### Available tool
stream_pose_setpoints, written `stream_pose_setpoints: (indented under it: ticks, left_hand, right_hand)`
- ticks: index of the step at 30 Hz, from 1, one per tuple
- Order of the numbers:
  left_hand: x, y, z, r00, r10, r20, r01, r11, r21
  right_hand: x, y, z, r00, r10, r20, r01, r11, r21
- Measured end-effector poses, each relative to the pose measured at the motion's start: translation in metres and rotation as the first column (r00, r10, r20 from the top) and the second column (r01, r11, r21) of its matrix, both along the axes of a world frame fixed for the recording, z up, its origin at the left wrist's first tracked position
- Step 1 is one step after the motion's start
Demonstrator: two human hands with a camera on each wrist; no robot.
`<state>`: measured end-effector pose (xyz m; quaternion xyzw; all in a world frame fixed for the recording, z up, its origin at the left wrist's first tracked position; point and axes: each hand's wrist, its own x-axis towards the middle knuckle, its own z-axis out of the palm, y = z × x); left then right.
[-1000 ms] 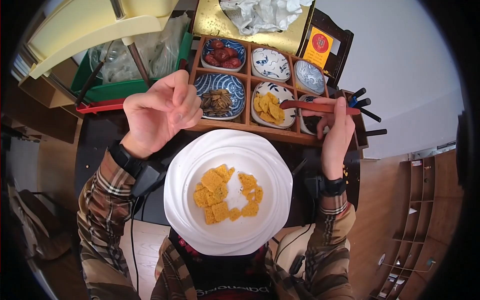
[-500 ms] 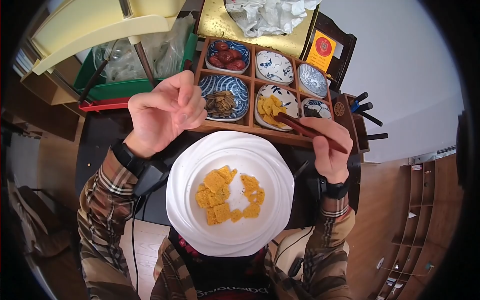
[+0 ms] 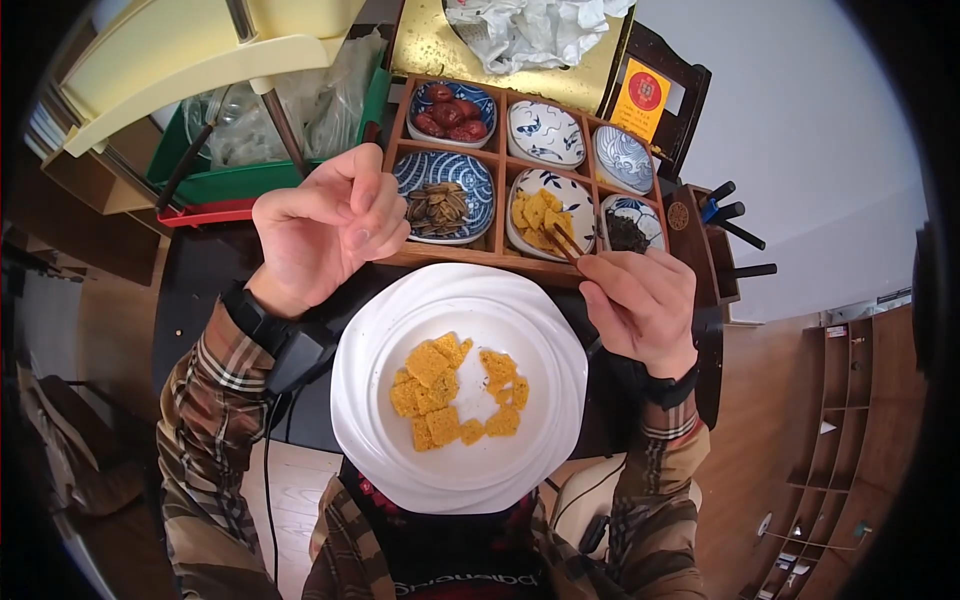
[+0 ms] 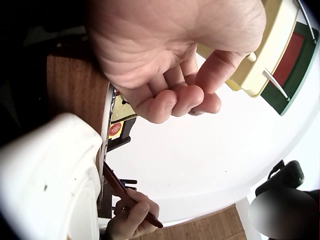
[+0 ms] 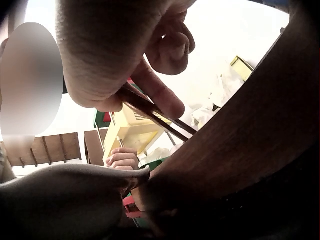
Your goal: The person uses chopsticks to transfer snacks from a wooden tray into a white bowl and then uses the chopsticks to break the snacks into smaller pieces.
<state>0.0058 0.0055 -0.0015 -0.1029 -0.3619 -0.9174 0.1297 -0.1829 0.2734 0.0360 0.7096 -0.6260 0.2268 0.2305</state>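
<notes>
My right hand (image 3: 645, 310) pinches a pair of dark reddish wooden tongs (image 5: 150, 108) between thumb and fingers. In the head view the tips of the tongs reach into a small leaf-patterned bowl (image 3: 520, 182), right at the yellow chips (image 3: 538, 212). Loosely curled and holding nothing, my left hand (image 3: 325, 228) hovers beside a blue bowl (image 3: 480, 190) of striped seeds (image 3: 438, 210). Below both hands, a large white dish (image 3: 352, 345) carries several orange-yellow crackers (image 3: 430, 390) in two groups.
A wooden divided box (image 3: 480, 258) holds the small bowls, among them one with red dates (image 3: 448, 112) and one with dark bits (image 3: 628, 235). Black-handled utensils (image 3: 735, 213) stand at its right. A green crate (image 3: 230, 180) with plastic bags sits at the left.
My right hand has moved left and turned, bringing the tongs from lying across the box to pointing down into the chip bowl. My left hand has stayed nearly still.
</notes>
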Motion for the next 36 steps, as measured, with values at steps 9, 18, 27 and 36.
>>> stream_pose_setpoints:
  ticks: [9, 18, 27, 36]
  left_hand:
    - [0.0, 0.0, -0.001, 1.0, 0.001, -0.009, -0.002, 1.0, -0.008]
    - [0.0, -0.001, -0.002, 1.0, -0.005, -0.016, 0.005, 1.0, -0.019]
    - [0.001, -0.001, 0.0, 1.0, -0.007, -0.012, 0.007, 1.0, -0.027]
    - [0.001, 0.0, 0.0, 1.0, -0.001, -0.017, 0.001, 0.999, -0.033]
  right_hand:
    - [-0.003, -0.005, -0.006, 0.998, -0.031, 0.059, 0.035, 0.996, -0.079]
    - [0.004, -0.006, -0.013, 0.932, -0.179, 0.314, 0.212, 0.975, -0.072]
    - [-0.005, -0.004, -0.016, 0.714, -0.236, 0.66, 0.362, 0.93, -0.06]
    - [-0.006, 0.001, -0.003, 0.159, 0.057, 0.986, 0.237, 0.967, -0.094]
